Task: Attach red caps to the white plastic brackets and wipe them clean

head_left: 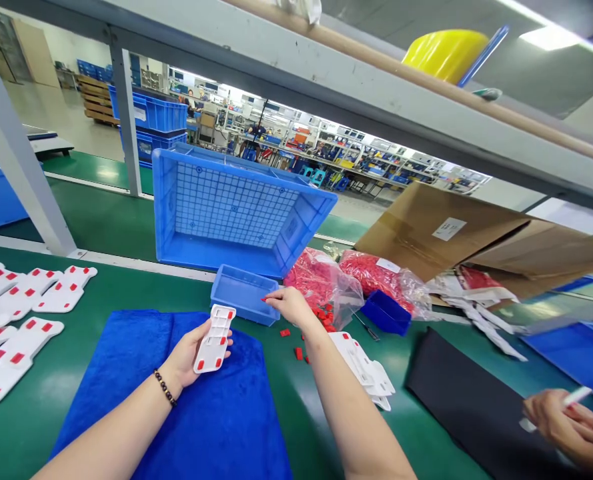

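The left hand (189,357) holds a white moulded plastic part (215,340) over the blue plush cloth (211,413); its fingers are closed around the part's edges, and the face turned to the camera bears red pads near its corners and side. A dark beaded bracelet (165,388) is on the left wrist. The right hand (291,308) has its fingers pinched on a small red piece (265,299), at the right side of the shallow light-blue plastic bin (243,291). Behind that bin, a large blue plastic crate (226,207) stands tilted with its open side facing the camera. Loose red pieces (299,353) lie on the green tabletop (296,413) near the right forearm, beside clear bags of red pieces (321,280). A small dark-blue bin (387,312) sits near the bags, with a thin dark-handled tool (369,329) just beside it. A stack of white plastic parts (363,367) lies right of the right forearm; further white parts with red pads (19,350) are laid out at the far left. At the right edge, another person's hand (571,427) grips a white pen-like object (576,397) over a black flat sheet (476,407).
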`<action>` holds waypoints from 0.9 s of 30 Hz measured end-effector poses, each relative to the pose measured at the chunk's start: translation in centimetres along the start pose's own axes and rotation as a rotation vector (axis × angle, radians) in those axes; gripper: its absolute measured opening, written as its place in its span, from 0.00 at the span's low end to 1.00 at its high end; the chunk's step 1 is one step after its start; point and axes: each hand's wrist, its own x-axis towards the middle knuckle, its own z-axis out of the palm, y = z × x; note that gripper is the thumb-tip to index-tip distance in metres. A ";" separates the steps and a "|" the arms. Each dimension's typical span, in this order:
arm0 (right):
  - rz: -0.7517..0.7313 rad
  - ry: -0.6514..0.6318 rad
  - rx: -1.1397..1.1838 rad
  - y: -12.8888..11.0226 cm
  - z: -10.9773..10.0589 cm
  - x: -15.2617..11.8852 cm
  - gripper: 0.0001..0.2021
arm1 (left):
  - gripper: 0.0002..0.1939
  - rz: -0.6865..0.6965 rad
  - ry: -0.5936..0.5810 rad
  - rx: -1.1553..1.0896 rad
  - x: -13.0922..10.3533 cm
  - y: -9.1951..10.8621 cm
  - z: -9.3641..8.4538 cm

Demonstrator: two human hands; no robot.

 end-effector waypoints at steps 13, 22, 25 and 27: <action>0.046 -0.176 -0.256 -0.6 2.9 4.9 0.07 | 0.21 0.052 0.065 -0.011 0.0 0.8 -0.1; 0.031 -0.160 -0.379 -1.3 3.7 4.5 0.04 | 0.20 0.042 0.058 -0.035 0.0 0.5 -0.1; 0.005 -0.113 -0.391 -1.9 2.5 3.7 0.05 | 0.20 0.044 0.040 -0.049 0.1 0.5 -0.3; -0.023 -0.069 -0.387 -2.2 1.6 3.1 0.08 | 0.21 0.046 0.027 -0.053 0.1 0.4 -0.4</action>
